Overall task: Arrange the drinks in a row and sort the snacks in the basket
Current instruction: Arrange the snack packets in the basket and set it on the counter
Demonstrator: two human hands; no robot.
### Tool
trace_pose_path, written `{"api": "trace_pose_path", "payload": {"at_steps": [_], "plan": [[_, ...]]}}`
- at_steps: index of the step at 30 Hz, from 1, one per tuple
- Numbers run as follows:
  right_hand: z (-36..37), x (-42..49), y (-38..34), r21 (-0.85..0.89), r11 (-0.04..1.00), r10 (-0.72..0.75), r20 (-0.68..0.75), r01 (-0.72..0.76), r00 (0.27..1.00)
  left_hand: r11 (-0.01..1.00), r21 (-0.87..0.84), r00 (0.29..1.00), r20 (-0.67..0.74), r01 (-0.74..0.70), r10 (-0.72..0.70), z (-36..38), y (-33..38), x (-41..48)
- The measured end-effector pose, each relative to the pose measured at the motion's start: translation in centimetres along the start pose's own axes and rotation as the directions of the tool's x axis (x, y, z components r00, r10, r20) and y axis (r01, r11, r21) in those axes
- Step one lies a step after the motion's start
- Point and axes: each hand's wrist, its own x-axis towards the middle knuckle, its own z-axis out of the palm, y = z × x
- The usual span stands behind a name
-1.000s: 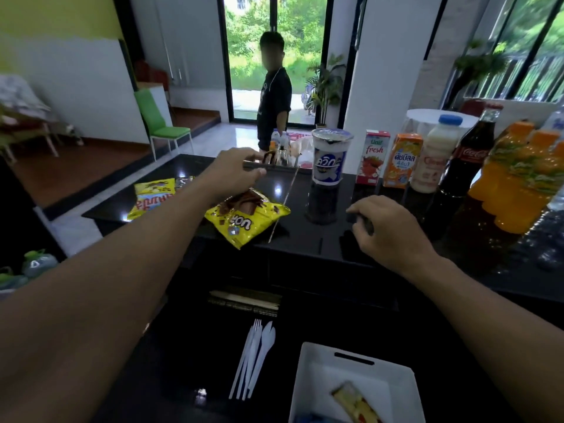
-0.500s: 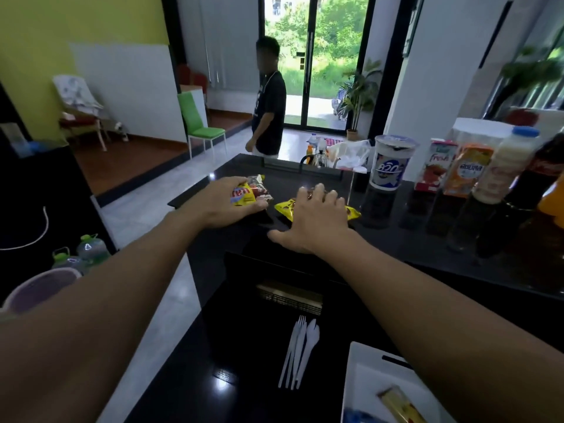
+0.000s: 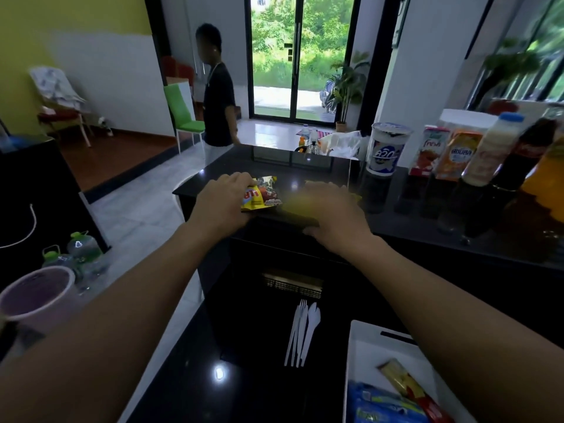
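Left hand [image 3: 224, 203] grips a small snack packet [image 3: 262, 197], yellow with red print and a crinkled foil top, at the left end of the bench [image 3: 274, 161]. Right hand [image 3: 334, 215] is over a yellow snack bag [image 3: 293, 206] just beside it. It's motion-blurred, so can't tell if it's gripping or lying flat.

Drinks stand in a row on the right: blue-label cup [image 3: 386, 151], red juice carton [image 3: 428, 154], orange juice carton [image 3: 457, 157], milk bottle [image 3: 491, 151], cola bottle [image 3: 525, 157]. White basket [image 3: 366, 355] holds a blue packet [image 3: 384, 404] and a yellow-red packet [image 3: 409, 389].

1 s ago the packet lay loose and the right hand was off the bag.

Orange bottle [image 3: 549, 178] is cut off at the frame edge, and the basket is cut off at the bottom.
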Motion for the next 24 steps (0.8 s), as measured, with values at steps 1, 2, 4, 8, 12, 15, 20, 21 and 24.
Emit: {"api": "trace_pose_path", "payload": {"at_steps": [1, 2, 4, 8, 12, 15, 20, 21, 24], "plan": [[-0.3, -0.7, 0.3, 0.017, 1.000, -0.014, -0.012, 0.014, 1.000, 1.000, -0.003, 0.999, -0.030, -0.016, 0.016, 0.0, 0.4, -0.5], [-0.6, -1.6, 0.5, 0.032, 0.999, -0.028, -0.022, 0.029, 0.999, 0.999, -0.009, 0.998, -0.052, -0.037, 0.037, 0.0, 0.9, -1.1], [-1.2, -3.7, 1.1, 0.054, 0.997, -0.055, -0.053, 0.058, 0.997, 0.996, -0.039, 0.993, -0.087, -0.084, 0.080, 0.0, 2.3, -2.4], [-2.6, -9.6, 2.0, 0.080, 0.994, -0.062, -0.195, 0.079, 0.979, 0.977, -0.151, 0.978, -0.165, -0.151, 0.126, 0.4, 6.3, -5.9], [-2.6, -17.4, 4.1, 0.073, 0.995, -0.035, -0.375, 0.068, 0.926, 0.943, -0.285, 0.978, -0.164, -0.170, 0.127, 2.0, 10.7, -9.9], [-0.9, -23.4, 7.2, 0.089, 0.996, 0.030, -0.389, 0.005, 0.921, 0.889, -0.427, 0.986, -0.060, -0.167, 0.156, 4.9, 13.8, -12.6], [4.1, -32.3, 12.7, 0.088, 0.983, 0.179, -0.205, -0.164, 0.962, 0.835, -0.535, 0.949, 0.178, -0.130, 0.261, 11.5, 19.1, -16.5], [5.1, -33.6, 13.4, 0.121, 0.972, 0.218, -0.156, -0.201, 0.963, 0.837, -0.530, 0.934, 0.210, -0.140, 0.289, 12.5, 20.3, -17.2], [7.2, -36.3, 14.4, 0.190, 0.940, 0.298, -0.043, -0.285, 0.954, 0.855, -0.495, 0.885, 0.314, -0.156, 0.343, 14.7, 23.5, -18.6]]}}
